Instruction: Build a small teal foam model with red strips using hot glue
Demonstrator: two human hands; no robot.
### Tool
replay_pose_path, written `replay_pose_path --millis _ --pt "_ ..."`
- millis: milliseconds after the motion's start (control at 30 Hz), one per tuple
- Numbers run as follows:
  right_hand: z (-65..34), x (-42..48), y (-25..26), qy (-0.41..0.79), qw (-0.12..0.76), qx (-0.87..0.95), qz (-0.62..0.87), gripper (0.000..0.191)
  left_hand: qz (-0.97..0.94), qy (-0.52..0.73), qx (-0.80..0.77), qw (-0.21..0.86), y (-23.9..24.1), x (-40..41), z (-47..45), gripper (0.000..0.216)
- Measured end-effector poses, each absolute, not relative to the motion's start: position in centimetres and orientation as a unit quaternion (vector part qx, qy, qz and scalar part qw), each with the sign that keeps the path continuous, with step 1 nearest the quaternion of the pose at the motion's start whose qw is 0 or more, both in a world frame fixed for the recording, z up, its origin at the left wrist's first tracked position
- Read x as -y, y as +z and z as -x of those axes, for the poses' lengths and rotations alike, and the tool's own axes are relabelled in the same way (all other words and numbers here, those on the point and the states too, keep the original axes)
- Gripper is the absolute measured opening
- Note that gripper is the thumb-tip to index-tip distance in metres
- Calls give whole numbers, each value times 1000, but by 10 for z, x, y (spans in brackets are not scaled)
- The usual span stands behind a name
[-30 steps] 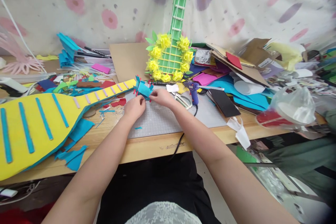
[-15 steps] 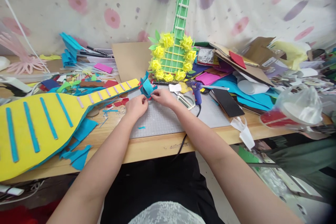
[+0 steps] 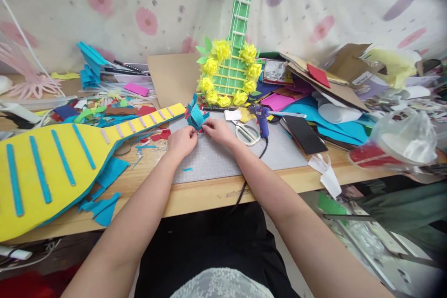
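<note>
At the neck end of a yellow pipa-shaped craft (image 3: 70, 160) sits a folded blue piece (image 3: 196, 115) with red bits, perhaps felt or paper. My left hand (image 3: 183, 141) is closed at its lower left edge, thumb and fingers pinched together. My right hand (image 3: 219, 131) pinches the piece's lower right edge. What lies between the fingertips is mostly hidden. Both hands rest over a grey cutting mat (image 3: 216, 163). Just right of my right hand lie white-handled scissors (image 3: 248, 133) and a purple glue gun (image 3: 262, 121).
A green stringed craft (image 3: 232, 72) with yellow flowers stands behind the mat. A phone (image 3: 305, 134), a bagged red-and-white tub (image 3: 391, 146) and paper sheets (image 3: 335, 125) crowd the right. Blue scraps (image 3: 104, 205) lie by the front edge. The glue gun's cord (image 3: 244, 191) hangs over the edge.
The view has shifted slightly. Both hands keep nearly the same place at the blue piece, with no clear change of hold.
</note>
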State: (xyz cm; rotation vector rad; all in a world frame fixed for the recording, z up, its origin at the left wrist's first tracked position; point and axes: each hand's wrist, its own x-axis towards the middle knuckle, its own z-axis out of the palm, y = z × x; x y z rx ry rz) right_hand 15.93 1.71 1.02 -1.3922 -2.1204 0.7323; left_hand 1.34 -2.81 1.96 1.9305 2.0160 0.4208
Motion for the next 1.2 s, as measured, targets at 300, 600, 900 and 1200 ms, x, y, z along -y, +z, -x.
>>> replay_pose_path --millis 300,600,900,1200 --pt "-158 -16 7 280 267 759 523 24 -670 165 -705 164 20 29 -13 25" --pt "-159 -14 8 292 269 754 523 24 -670 174 -703 163 20 29 -14 24" --pt "-159 -13 9 290 263 762 516 24 -673 174 -700 165 17 27 -13 23" --pt "-159 -14 7 292 270 758 517 25 -671 179 -699 170 17 28 -14 24"
